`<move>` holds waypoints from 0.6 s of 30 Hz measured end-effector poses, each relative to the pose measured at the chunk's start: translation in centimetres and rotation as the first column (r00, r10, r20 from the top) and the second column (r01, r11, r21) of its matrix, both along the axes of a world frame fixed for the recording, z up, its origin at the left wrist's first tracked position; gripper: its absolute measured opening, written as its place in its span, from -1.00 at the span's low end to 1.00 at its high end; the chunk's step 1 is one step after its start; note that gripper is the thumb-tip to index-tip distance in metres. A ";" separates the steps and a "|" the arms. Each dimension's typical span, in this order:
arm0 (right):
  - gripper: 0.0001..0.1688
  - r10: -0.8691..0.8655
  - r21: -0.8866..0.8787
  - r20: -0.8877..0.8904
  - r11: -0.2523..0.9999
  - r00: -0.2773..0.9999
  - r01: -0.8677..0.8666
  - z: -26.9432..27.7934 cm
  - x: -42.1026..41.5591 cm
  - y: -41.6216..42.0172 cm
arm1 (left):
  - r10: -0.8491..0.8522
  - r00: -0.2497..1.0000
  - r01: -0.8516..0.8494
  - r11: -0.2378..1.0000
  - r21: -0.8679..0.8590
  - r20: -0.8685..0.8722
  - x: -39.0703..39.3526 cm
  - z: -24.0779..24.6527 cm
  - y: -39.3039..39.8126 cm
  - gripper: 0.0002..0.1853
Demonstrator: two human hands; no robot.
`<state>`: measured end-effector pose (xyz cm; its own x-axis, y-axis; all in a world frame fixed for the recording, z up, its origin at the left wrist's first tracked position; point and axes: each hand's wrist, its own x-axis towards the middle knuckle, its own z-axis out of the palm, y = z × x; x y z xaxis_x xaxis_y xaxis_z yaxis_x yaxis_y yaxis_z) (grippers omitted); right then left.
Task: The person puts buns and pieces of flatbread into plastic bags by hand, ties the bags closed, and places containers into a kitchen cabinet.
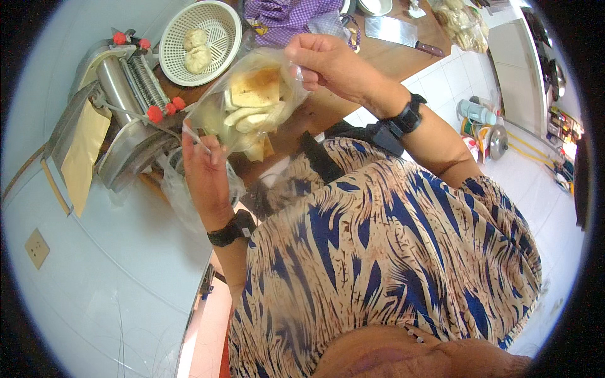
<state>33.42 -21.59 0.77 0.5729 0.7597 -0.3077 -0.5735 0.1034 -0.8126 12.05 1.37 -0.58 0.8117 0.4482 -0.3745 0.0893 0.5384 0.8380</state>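
A clear plastic bag point(212, 104) is stretched between my two hands above the wooden table. Inside it lie several pale pieces of bread or bun point(255, 92), one with a browned face. My left hand point(205, 165) grips the bag's lower left edge, with the plastic passing between its fingers. My right hand point(326, 61) pinches the bag's upper right edge. Beyond the bag, a white plastic colander point(231, 28) holds two pale buns point(197, 59), side by side. The dough roller machine point(118, 90), with red knobs, stands left of the bag, near my left hand.
A cleaver point(392, 30) with a wooden handle lies near the edge of the wooden table point(435, 33). Purple checked cloth point(288, 14) is bunched behind the bag. Another filled plastic bag point(461, 26) is at the far right. A thermos-like bottle point(472, 111) and a metal lid point(498, 141) are on the tiled floor.
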 end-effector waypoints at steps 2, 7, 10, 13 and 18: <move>-0.79 -0.064 -0.013 0.012 0.998 0.998 0.064 -1.4 0.5 -0.9 | 0.028 1.000 -0.029 0.998 -0.058 -0.008 -0.4 0.1 -0.7 -0.40; -0.77 -0.160 -0.119 0.045 0.979 0.986 0.164 -3.9 2.9 -5.2 | 0.009 1.000 -0.009 0.997 -0.074 -0.008 0.6 -0.2 -1.0 -0.42; -0.75 -0.267 -0.236 0.008 0.936 0.964 0.261 -6.5 2.9 -9.7 | -0.020 1.000 0.021 0.998 -0.062 0.015 0.6 0.0 -1.6 -0.43; -0.70 -0.522 -0.410 0.150 0.740 0.839 0.534 -12.0 3.1 -13.7 | 0.011 0.999 -0.004 0.987 -0.161 0.044 1.0 0.7 -2.1 -0.43; -0.59 -0.318 -0.527 0.124 0.782 0.940 0.334 -16.7 4.4 -14.8 | 0.007 0.998 0.005 0.977 -0.211 0.056 1.0 1.4 -2.6 -0.44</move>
<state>37.81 -36.38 -15.96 0.7706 0.2466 -0.5877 -0.5618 -0.1725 -0.8091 13.03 -1.27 0.85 0.8339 0.3646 -0.4144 0.0448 0.7036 0.7092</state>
